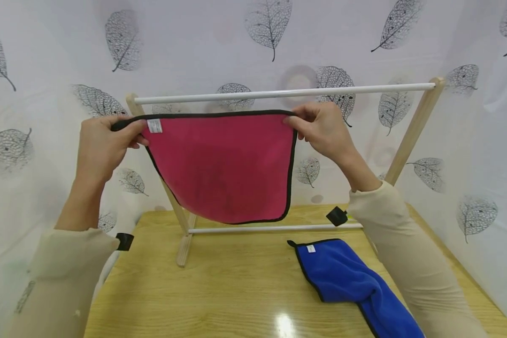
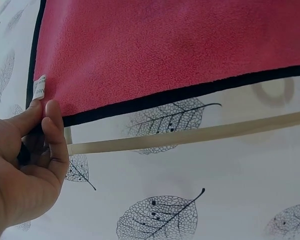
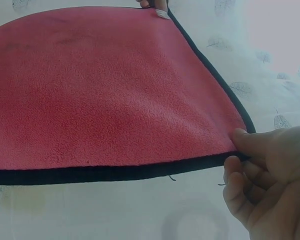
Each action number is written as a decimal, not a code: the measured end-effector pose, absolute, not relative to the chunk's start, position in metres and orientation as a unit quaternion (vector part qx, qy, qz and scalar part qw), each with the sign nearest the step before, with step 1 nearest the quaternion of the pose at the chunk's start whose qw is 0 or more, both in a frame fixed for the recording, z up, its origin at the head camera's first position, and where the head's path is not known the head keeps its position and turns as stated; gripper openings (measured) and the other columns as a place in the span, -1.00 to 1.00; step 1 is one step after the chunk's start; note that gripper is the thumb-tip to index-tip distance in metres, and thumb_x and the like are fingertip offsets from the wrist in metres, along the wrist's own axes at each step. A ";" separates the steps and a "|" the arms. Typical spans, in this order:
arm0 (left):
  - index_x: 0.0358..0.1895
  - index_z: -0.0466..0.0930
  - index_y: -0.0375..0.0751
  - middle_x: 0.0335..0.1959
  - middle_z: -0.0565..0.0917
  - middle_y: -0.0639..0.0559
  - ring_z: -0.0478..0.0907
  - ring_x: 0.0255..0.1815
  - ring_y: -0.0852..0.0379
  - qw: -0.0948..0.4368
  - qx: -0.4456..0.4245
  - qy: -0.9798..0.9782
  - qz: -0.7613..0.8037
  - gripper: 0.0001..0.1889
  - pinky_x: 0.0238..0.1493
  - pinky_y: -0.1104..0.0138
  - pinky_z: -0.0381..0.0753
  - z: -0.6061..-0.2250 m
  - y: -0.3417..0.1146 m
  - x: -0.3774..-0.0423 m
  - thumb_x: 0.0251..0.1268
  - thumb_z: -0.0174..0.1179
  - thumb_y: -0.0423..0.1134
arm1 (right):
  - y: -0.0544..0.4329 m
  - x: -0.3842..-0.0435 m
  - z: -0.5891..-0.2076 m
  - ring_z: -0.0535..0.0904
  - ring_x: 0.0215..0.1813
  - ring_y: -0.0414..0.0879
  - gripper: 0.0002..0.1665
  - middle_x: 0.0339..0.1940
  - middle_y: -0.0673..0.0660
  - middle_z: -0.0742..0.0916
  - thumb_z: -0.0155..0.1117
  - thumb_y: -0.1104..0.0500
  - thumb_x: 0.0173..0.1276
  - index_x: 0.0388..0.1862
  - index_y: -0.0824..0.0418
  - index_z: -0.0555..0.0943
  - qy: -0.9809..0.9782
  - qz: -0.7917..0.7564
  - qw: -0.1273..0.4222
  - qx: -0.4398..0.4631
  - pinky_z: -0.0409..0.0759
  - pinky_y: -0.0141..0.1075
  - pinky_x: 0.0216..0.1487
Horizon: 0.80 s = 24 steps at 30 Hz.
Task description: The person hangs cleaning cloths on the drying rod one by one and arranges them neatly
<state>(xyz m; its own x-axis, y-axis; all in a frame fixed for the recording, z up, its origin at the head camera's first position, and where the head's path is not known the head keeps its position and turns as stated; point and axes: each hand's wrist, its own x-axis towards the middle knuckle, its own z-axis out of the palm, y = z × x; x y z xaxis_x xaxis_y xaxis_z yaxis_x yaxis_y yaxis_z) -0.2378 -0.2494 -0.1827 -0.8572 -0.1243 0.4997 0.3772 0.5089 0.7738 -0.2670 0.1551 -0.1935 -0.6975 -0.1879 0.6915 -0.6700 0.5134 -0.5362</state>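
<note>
A red towel (image 1: pixel 224 164) with a black edge hangs stretched between both hands, in front of a rack's white upper rail (image 1: pixel 279 94) and slightly below it. At its upper left corner, by a small white label (image 1: pixel 154 126), the left hand (image 1: pixel 105 145) pinches the cloth. The right hand (image 1: pixel 323 129) pinches the upper right corner between thumb and fingers. In the left wrist view the left thumb lies beside the label (image 2: pixel 39 87). The right wrist view shows the right hand (image 3: pixel 275 170) gripping the other corner of the towel (image 3: pixel 105 95).
A blue towel (image 1: pixel 342 272) with black trim lies bunched on the wooden table (image 1: pixel 219 286), at the right. The rack has wooden side posts (image 1: pixel 414 131) and a white lower rail (image 1: pixel 253 228). Behind it hangs a white leaf-patterned curtain (image 1: pixel 194 47).
</note>
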 end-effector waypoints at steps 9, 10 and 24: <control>0.02 0.73 -0.38 -0.61 0.70 0.26 0.68 -0.59 0.33 0.265 -0.083 -0.812 -0.513 -0.70 -0.34 0.57 0.65 -0.172 -0.248 -0.245 0.42 0.33 -0.19 | 0.156 -0.274 -0.182 0.51 -0.60 -0.16 -0.86 -0.65 0.11 0.66 0.44 0.22 0.39 -0.28 0.29 0.82 -0.812 0.428 0.293 0.267 0.27 -0.44 -0.64; 0.03 0.73 -0.37 -0.61 0.70 0.25 0.69 -0.59 0.32 0.263 -0.082 -0.810 -0.518 -0.70 -0.34 0.58 0.65 -0.170 -0.248 -0.245 0.42 0.33 -0.19 | 0.156 -0.274 -0.181 0.52 -0.60 -0.16 -0.86 -0.66 0.10 0.66 0.44 0.22 0.39 -0.28 0.29 0.82 -0.812 0.429 0.293 0.265 0.27 -0.44 -0.64; 0.12 0.66 -0.46 -0.53 0.69 0.24 0.68 -0.60 0.34 0.253 -0.083 -0.808 -0.526 -0.63 -0.31 0.59 0.64 -0.154 -0.245 -0.259 0.43 0.32 -0.21 | 0.156 -0.289 -0.159 0.45 -0.65 -0.26 -0.89 -0.69 0.00 0.63 0.44 0.25 0.37 -0.30 0.29 0.82 -0.822 0.407 0.304 0.259 0.26 -0.44 -0.56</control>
<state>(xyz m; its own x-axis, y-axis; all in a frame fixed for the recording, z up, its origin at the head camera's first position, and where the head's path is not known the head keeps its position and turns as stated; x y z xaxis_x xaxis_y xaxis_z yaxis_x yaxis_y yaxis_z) -0.2593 -0.2447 -0.1536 -0.8585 -0.1316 0.4956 0.4002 0.4322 0.8081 -0.2888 0.1564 -0.1590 -0.6814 -0.1790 0.7097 -0.6729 0.5346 -0.5113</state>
